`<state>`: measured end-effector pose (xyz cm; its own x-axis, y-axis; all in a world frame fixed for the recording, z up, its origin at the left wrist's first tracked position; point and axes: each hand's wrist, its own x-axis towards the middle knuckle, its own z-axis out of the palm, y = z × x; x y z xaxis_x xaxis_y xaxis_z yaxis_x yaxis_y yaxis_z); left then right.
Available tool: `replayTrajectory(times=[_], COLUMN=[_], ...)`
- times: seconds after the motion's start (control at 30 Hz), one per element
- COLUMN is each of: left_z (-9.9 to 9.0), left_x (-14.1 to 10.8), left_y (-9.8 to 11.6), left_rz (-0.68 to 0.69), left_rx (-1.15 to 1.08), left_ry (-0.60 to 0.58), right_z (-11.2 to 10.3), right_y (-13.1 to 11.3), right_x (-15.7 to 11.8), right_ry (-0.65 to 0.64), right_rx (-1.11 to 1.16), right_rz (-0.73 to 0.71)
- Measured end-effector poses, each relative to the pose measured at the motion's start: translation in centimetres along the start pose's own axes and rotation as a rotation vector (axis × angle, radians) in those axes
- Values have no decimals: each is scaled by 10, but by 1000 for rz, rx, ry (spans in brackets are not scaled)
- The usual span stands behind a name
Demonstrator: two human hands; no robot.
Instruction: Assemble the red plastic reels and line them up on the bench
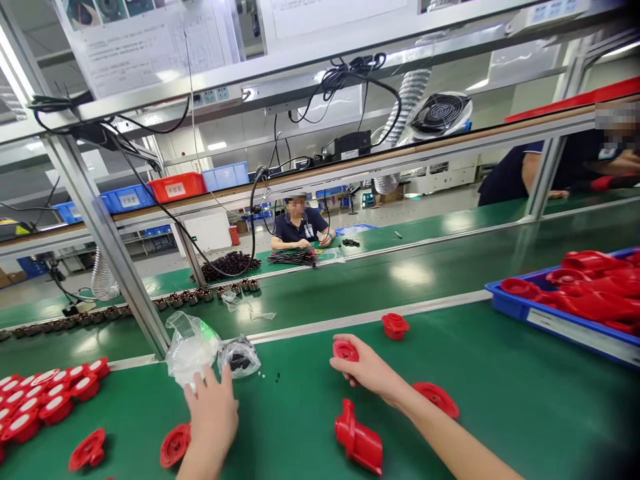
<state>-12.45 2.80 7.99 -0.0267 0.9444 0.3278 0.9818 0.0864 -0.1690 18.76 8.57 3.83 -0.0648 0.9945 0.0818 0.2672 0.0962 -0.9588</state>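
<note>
My right hand grips a small red plastic part with a round recess facing up, holding it over the green work surface. My left hand, fingers apart, is at the near edge of a clear plastic bag with white contents; whether it touches the bag I cannot tell. Beside that bag lies a smaller clear bag of black pieces. Below my right hand rests a red tubular housing. A red flanged part is partly behind my right forearm, and another red part is beside my left wrist.
Red parts with white discs crowd the left side. A blue tray of red housings stands at right. Another red part lies near the metal strip. A frame post rises at left. One person sits opposite; another is at right.
</note>
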Motion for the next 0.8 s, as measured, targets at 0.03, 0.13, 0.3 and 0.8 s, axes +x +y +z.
replayTrajectory(times=[0.03, 0.13, 0.3, 0.8], left_z=[-2, -8, 0, 31], left_x=[2, -2, -25, -27], left_y=[-8, -13, 34, 72], left_rz=[-58, -59, 153, 232], left_rx=[93, 223, 73, -1370], left_ry=[-29, -127, -154, -258], right_z=[1, 4, 7, 19], right_y=[1, 2, -3, -27], right_x=[2, 7, 6, -27], right_ry=[17, 57, 67, -250], right_rx=[206, 510, 683, 816], right_rz=[36, 93, 165, -10])
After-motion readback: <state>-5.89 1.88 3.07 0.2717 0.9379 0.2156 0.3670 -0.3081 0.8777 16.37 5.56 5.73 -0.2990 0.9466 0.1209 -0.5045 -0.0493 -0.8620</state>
